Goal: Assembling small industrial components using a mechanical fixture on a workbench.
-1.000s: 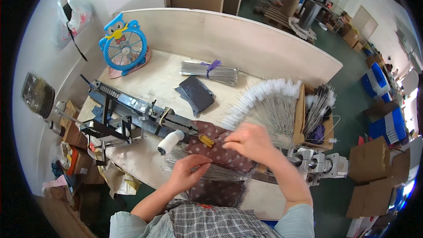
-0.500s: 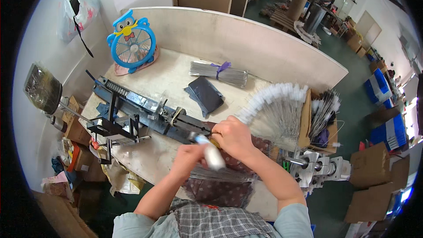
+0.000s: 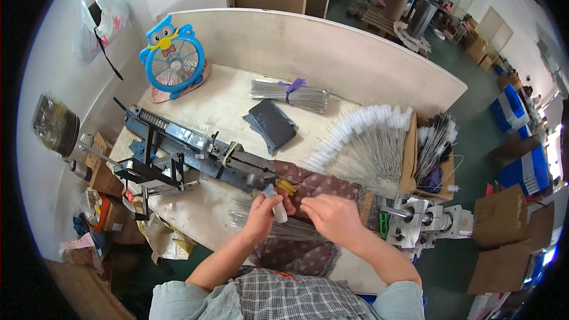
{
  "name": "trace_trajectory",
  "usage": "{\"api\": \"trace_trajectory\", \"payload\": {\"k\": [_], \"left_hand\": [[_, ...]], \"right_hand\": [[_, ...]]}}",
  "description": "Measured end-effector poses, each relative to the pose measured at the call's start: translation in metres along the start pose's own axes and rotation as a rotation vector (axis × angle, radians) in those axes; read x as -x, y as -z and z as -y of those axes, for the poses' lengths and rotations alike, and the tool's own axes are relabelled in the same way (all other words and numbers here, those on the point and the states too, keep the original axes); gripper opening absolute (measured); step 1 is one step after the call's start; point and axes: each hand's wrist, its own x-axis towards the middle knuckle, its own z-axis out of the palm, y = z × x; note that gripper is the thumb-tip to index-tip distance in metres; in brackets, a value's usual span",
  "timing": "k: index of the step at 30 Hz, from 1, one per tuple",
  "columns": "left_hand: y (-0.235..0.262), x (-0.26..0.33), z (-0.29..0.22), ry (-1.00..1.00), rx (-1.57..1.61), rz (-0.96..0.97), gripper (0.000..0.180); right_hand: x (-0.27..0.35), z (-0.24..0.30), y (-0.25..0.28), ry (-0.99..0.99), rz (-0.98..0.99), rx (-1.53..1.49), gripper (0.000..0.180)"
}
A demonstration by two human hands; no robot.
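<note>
your left hand has its grip pinching a small white bottle just in front of the blue metal jig. your right hand rests curled beside it on the dotted cloth; whether its grip pinches anything, i cannot tell.

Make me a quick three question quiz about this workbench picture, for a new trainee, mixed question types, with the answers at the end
1. True or false: the left hand holds a small white spool.
2. What ties the bundle of thin wires near the back wall? A) a purple strip B) a green clip C) nothing
3. Fill in: the blue owl-shaped ____ stands at the bench's far left corner.

Key:
1. True
2. A
3. fan
</note>
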Motion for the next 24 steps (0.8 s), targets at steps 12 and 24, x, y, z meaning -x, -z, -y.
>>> {"api": "trace_trajectory", "payload": {"k": [12, 24], "left_hand": [[0.048, 0.003, -0.026, -0.213, -0.741, 0.013, 0.043], [0.180, 0.035, -0.087, -0.059, 0.159, -0.450, 0.027]], "right_hand": [[-0.001, -0.029, -0.060, 0.040, 0.151, 0.005, 0.014], [-0.007, -0.016, -0.043, 0.023, 0.219, 0.023, 0.017]]}}
